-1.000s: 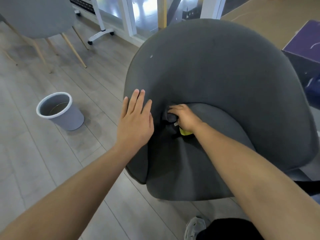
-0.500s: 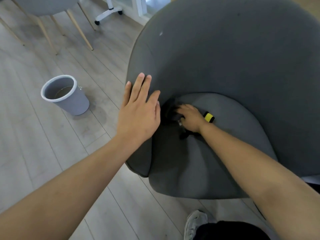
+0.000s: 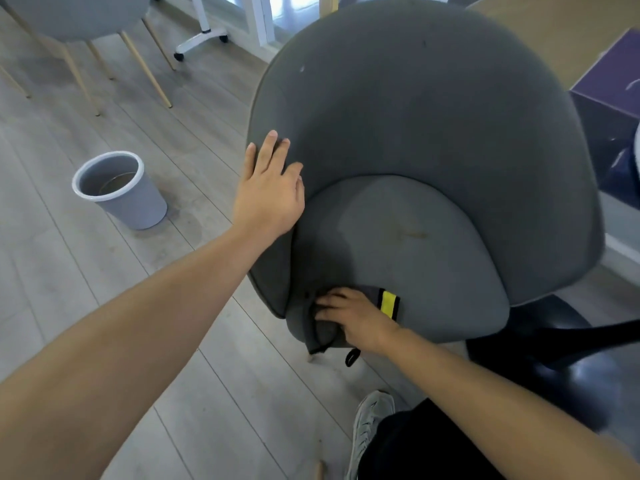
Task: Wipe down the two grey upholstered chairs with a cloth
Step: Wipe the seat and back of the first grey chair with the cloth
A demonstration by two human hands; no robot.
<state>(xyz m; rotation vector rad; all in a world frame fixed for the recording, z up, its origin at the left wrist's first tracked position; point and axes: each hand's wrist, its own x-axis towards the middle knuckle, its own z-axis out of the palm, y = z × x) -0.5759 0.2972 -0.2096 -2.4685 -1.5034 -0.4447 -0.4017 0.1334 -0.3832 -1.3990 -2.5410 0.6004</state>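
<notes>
The cloth (image 3: 360, 306), dark grey with a yellow tag at its right end, is found pressed against the front left edge of the seat cushion (image 3: 415, 244) of the near chair (image 3: 415, 116), one corner hanging over the seat's edge. It is pinned beneath the right hand (image 3: 349, 315), whose fingers (image 3: 329, 301) are curled down over the fabric and grasping it. The unwiped bulk of the cushion, including a faint brownish stain near its middle, lies up and to the right of those fingers, towards the backrest. The left hand (image 3: 268, 192) is laid flat and released on the chair's left side wall, bracing it. The right hand is judged the only one placed for the next stroke. The second chair (image 3: 72, 15) stands well apart at upper left, beyond a bin (image 3: 119, 190) on the floor.
</notes>
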